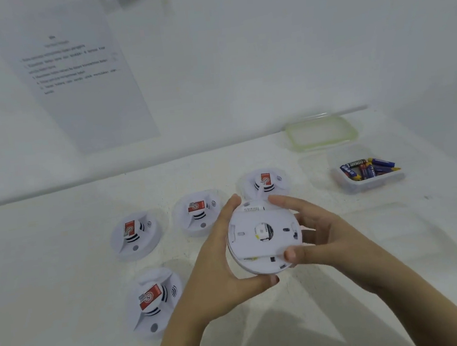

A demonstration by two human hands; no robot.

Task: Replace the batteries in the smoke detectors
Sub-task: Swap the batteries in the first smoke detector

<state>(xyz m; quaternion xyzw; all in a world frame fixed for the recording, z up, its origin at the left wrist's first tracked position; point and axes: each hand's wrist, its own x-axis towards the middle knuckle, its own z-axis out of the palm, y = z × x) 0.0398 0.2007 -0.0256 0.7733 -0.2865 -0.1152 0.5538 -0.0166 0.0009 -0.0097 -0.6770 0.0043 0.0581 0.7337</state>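
The word EVEREADY shows in pale letters on a dark blue cylindrical battery (357, 163) lying in the clear plastic tub (369, 185). The white printed sheet (82, 103) on the wall carries numbered lines, too blurred to read. Each of the four white round smoke detectors (137, 238) on the table bears a red label (129, 228) with a round white emblem, and a black sound-wave sign (149, 224) beside it. Print on the upturned white smoke detector (257, 246) is too small to read.

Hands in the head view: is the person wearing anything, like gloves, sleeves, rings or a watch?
Nothing worn shows. The left hand and right hand are bare, without gloves or rings. Both forearms are uncovered to the frame edge: no sleeve, watch or bracelet.
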